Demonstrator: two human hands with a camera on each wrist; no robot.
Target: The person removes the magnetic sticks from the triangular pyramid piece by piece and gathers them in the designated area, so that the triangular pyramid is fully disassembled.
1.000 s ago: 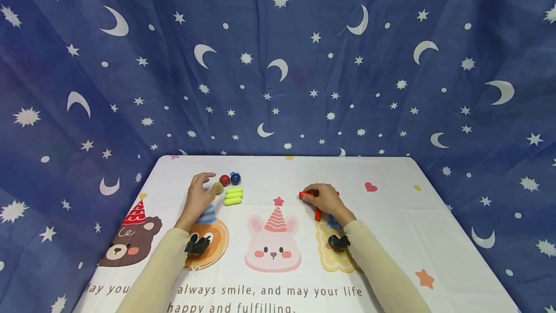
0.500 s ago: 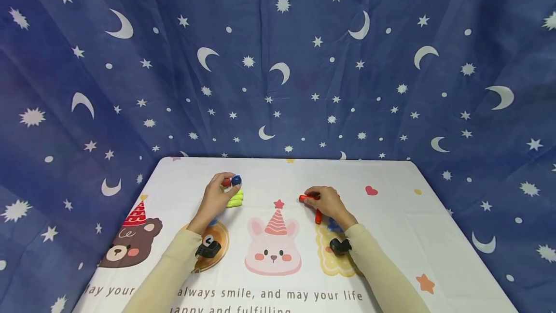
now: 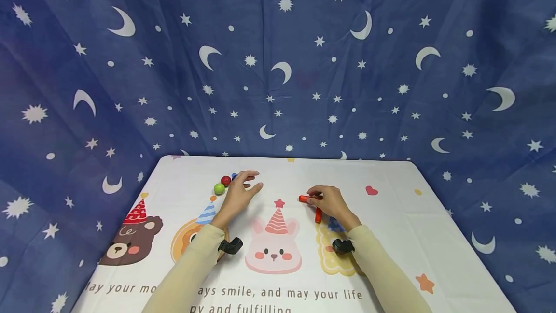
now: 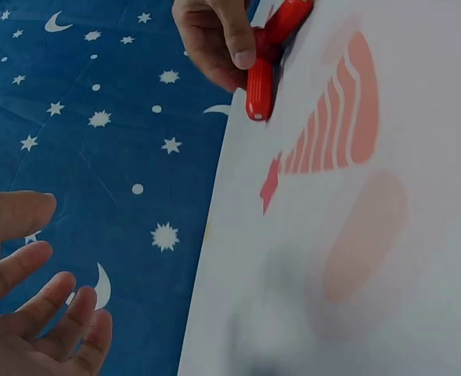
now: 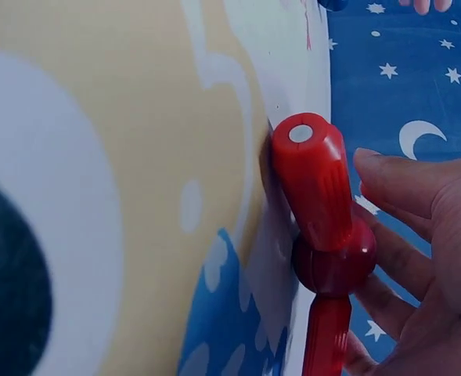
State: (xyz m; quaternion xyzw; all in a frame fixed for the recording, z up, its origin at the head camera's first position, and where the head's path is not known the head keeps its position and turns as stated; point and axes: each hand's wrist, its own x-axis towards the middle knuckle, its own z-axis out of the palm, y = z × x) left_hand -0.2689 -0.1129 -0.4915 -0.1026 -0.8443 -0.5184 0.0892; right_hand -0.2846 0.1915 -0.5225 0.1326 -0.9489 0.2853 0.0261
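on the table (image 3: 391,235), right hand (image 3: 332,203) gripping red toy (image 3: 307,199)

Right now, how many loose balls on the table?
3: green ball and red ball left of the left hand, blue ball mostly hidden behind its fingers. The hand may hide more.

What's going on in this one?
A person sits at a table with a cartoon cloth. Their right hand holds a red toy piece, two rods joined at a ball, against the cloth. Their left hand hovers open and holds nothing, beside a green ball and a red ball; a blue ball is mostly hidden behind its fingers.
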